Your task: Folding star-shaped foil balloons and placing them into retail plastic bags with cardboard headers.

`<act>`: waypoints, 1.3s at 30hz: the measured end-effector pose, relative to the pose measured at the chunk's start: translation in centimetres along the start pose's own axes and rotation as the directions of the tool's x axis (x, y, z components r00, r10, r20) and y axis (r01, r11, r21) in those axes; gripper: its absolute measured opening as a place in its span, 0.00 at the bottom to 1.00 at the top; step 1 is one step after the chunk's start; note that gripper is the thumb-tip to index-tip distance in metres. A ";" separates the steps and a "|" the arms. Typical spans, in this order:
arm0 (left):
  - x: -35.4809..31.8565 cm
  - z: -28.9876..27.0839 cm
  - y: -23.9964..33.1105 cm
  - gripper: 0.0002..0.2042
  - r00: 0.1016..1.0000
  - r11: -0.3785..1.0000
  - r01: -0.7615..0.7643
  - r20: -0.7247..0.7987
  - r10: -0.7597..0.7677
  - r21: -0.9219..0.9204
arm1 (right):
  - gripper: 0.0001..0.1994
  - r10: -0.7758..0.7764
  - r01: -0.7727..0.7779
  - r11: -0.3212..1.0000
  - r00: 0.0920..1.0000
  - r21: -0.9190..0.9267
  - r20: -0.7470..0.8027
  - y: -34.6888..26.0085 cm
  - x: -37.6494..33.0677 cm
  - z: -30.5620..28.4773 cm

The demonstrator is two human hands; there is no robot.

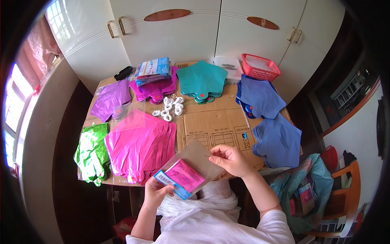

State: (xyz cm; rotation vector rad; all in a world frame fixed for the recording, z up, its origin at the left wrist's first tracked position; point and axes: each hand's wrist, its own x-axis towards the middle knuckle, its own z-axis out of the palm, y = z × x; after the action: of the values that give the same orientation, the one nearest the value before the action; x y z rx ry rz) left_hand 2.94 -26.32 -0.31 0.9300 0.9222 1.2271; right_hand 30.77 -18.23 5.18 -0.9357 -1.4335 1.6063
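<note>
Clear plastic bag (196, 155) holding a pink packet (186, 175), six o'clock at the cardboard (205, 116), looks light, limp and slippery, best held by its edges, where left hand (156, 190) pinches at eight o'clock and right hand (231, 159) at two.

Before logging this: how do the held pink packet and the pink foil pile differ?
The pink packet is small and compact; the pink foil pile is large and spread out. The packet sits inside a clear bag; the pile lies on cardboard. Both are pink.
</note>
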 end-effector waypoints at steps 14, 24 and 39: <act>3.5 4.9 1.7 0.21 0.787 0.016 -0.536 0.494 0.369 0.844 | 0.07 -0.106 -0.021 0.838 0.974 -0.545 -0.201 2.7 7.2 -8.3; 4.7 6.3 -0.6 0.22 0.788 -0.067 -0.573 0.572 0.228 0.817 | 0.14 -0.258 0.237 0.498 0.959 -0.834 0.118 2.6 9.3 -4.2; 4.7 6.2 -0.7 0.23 0.800 -0.075 -0.561 0.563 0.207 0.824 | 0.13 -0.066 0.168 0.388 0.986 -0.906 0.155 2.2 10.8 -3.1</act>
State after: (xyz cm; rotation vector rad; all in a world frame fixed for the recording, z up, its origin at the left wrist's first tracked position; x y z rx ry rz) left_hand 9.46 -22.24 0.84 2.6829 1.3163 0.6486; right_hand 28.77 -7.32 2.40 -1.2985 -2.4829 0.5945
